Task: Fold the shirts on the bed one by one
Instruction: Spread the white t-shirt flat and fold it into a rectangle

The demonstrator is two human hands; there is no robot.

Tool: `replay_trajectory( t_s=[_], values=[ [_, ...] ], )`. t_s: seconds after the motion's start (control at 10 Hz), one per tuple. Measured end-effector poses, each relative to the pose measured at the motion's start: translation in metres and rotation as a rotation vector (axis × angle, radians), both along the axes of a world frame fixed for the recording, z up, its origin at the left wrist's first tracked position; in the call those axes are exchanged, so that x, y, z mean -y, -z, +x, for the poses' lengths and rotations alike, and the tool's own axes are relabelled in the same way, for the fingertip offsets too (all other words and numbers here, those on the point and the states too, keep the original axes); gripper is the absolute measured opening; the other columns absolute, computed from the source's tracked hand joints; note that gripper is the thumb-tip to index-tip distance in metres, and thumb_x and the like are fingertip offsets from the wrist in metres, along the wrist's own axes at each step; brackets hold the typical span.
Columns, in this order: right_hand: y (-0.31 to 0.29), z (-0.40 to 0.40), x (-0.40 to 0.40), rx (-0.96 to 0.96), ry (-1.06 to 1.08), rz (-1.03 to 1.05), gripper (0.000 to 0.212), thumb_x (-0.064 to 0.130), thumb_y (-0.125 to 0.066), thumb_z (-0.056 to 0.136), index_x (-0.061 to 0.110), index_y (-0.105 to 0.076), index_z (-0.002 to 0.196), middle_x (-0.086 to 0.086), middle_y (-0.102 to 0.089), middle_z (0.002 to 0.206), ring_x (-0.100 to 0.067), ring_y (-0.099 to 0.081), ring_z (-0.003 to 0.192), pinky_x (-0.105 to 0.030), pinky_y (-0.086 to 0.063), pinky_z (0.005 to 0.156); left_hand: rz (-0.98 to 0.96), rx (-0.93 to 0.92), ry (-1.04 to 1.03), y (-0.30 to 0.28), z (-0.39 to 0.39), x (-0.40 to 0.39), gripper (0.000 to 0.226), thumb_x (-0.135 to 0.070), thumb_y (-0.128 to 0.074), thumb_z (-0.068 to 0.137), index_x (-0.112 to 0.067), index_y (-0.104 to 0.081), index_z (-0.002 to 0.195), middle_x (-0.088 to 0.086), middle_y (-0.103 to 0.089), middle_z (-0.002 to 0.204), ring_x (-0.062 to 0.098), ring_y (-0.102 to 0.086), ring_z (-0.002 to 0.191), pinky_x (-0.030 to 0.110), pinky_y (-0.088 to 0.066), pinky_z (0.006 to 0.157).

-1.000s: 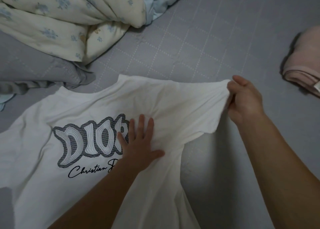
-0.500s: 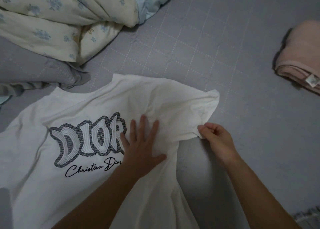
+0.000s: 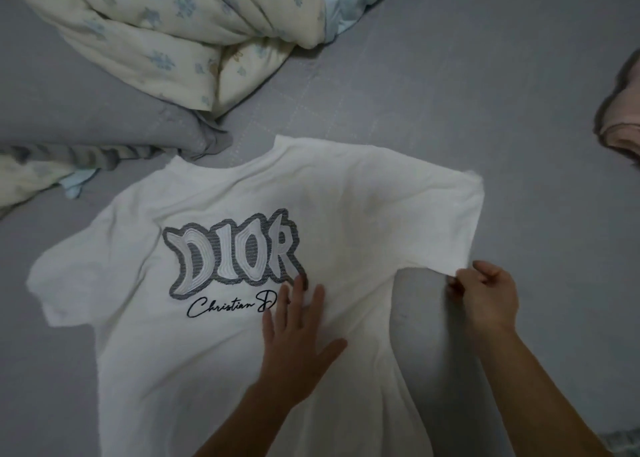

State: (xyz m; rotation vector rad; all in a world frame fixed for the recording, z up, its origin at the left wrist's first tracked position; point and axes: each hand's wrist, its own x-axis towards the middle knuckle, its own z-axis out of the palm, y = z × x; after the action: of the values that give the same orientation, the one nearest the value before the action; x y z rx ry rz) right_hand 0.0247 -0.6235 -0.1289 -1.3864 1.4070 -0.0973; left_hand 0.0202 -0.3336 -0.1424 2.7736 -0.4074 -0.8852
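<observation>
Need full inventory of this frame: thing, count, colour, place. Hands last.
white T-shirt: 1, white with grey and black print, spread flat at centre of the bed
bed sheet: 1, grey with a pale grid pattern, under everything
quilt: 1, cream with blue flowers and a light blue lining, bunched at top left
grey bedding: 1, grey, crumpled at left, below the quilt
pink garment: 1, pink, right edge, partly out of frame
left hand: 1, flat on the shirt, fingers straight, just below the print
right hand: 1, pinches the lower edge of the shirt's right sleeve
</observation>
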Motion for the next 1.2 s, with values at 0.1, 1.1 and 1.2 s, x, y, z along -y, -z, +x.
replay_trajectory(
  t_s=[0.1,1.1,1.2],
  values=[
    [-0.011,-0.009,-0.027,0.048,0.059,0.266,0.024,0.022,-0.061,0.096,0.001,-0.061,0.107,-0.009,-0.069,0.084,-0.019,-0.070,0.071,-0.032,-0.059,0.070,-0.045,0.087,-0.041,-0.005,0.018,-0.038,0.072,-0.070,-0.026,0.091,-0.039,-0.014,0.156,-0.009,0.007,0.166,0.020,-0.010,0.152,0.044,-0.020,0.117],
    [-0.024,0.098,-0.384,-0.321,-1.488,-0.642,0.077,0.033,-0.055,0.090,0.023,-0.017,0.156,-0.008,0.002,0.165,-0.030,-0.001,0.151,-0.043,-0.010,0.121,-1.244,-0.523,-1.384,-0.037,0.164,-0.418,0.032,-0.027,-0.058,0.085,-0.014,-0.076,0.109,0.008,-0.074,0.105,0.024,-0.072,0.091,0.035,-0.059,0.070],
    [-0.026,0.110,-0.390,-0.333,-1.500,-0.642,0.082,0.035,-0.055,0.091,0.020,-0.010,0.157,-0.009,0.006,0.164,-0.030,0.000,0.151,-0.044,-0.013,0.121,-1.110,-0.605,-1.324,-0.030,0.175,-0.422,0.038,-0.040,-0.051,0.097,-0.021,-0.065,0.127,0.004,-0.071,0.119,0.023,-0.068,0.105,0.037,-0.058,0.080]
  ],
)
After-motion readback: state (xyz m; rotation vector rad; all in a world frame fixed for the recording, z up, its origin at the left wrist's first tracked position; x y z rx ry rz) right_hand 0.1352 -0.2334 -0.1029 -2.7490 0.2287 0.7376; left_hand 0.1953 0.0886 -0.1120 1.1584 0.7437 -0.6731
